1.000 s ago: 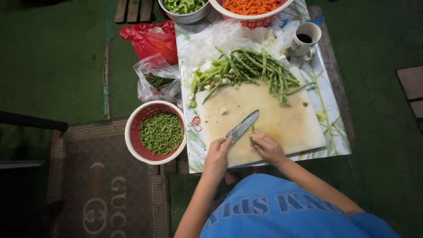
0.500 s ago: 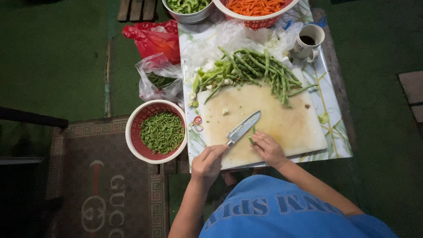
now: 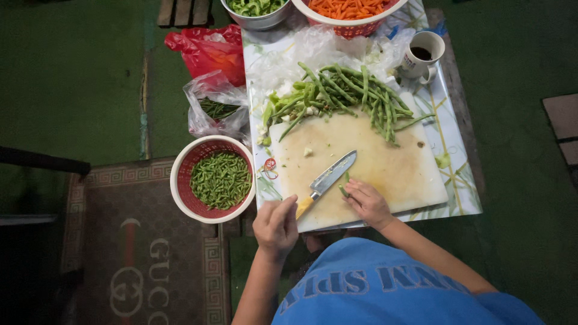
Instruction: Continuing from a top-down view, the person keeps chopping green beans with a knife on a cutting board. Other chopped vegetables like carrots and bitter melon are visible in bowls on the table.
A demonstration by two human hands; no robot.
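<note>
Head view: cutting board (image 3: 385,162) on low table (image 3: 463,192).

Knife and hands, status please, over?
Left hand on knife handle, blade flat on board. Right hand pinching bean. Nothing in the way.

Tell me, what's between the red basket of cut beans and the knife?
In the head view, a red rubber band lies between the basket and the knife, on the table's edge.

Beyond the cutting board (image 3: 361,162), the picture's top edge cuts off a steel bowl of greens (image 3: 256,11) and a red basket of carrots (image 3: 346,13). The left hand (image 3: 276,224) hides the knife handle (image 3: 304,207); the bean piece (image 3: 343,190) under the right fingers (image 3: 356,191) is barely visible.
</note>
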